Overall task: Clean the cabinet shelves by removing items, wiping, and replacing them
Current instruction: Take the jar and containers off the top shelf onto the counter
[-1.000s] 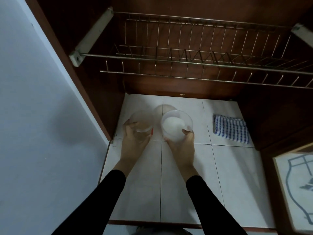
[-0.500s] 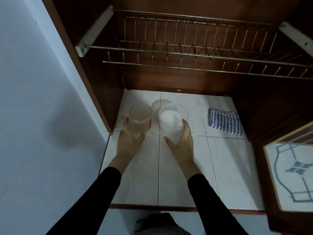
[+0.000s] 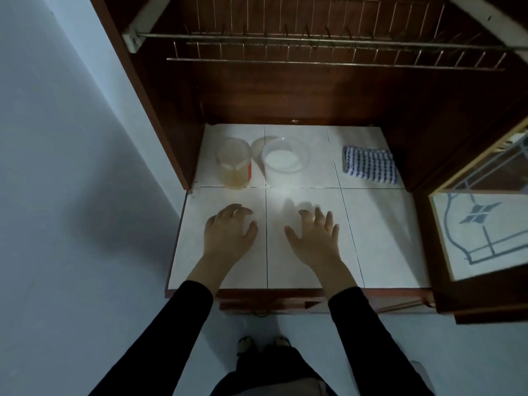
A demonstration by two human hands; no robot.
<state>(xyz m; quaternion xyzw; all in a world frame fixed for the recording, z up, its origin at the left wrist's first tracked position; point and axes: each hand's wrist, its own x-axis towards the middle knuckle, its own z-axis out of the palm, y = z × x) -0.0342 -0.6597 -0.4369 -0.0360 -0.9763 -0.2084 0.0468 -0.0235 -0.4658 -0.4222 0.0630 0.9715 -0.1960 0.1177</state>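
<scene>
Two clear plastic containers stand side by side at the back left of the white tiled shelf. The left jar holds a yellowish liquid and has a red mark on its side. The right tub holds something white. A round lid-like disc lies behind them. A blue-and-white checked cloth lies folded at the back right. My left hand and my right hand hover over the front tiles, fingers spread, holding nothing, a short way in front of the containers.
A metal wire dish rack spans the cabinet above the shelf. Dark wooden cabinet walls close in the left and back. An open glass-panelled door juts out at the right. A pale wall fills the left. My feet show below.
Both hands have let go of the two containers and pulled back toward the front of the shelf. The containers now stand alone at the back left.
</scene>
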